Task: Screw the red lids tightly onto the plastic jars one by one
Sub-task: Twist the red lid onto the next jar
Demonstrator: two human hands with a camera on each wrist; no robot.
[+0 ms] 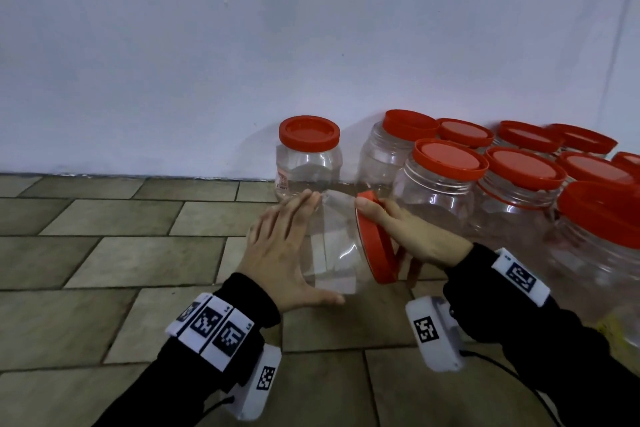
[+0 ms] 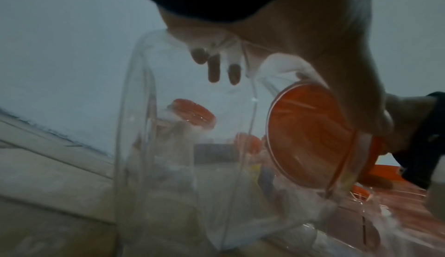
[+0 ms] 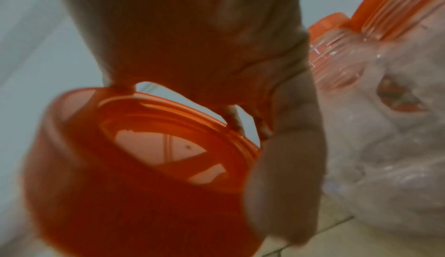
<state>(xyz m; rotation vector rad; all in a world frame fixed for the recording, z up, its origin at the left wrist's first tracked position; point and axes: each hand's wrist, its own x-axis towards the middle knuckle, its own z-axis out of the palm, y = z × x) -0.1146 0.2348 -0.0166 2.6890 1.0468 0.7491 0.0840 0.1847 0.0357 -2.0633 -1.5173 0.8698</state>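
Tiled floor point(image 1: 138, 246) against pale wall point(image 1: 207, 45): left hand point(image 1: 280, 250) flat-fingered against tilted jar point(image 1: 332, 253); right hand point(image 1: 412, 236) grips its red lid point(image 1: 375, 243).

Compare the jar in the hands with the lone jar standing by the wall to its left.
The held jar lies tipped on its side, lid facing right; the lone jar stands upright on the floor. The held jar is gripped by the left hand on its body and the right hand on its lid; the lone jar is untouched. Both are clear plastic, empty and red-lidded.
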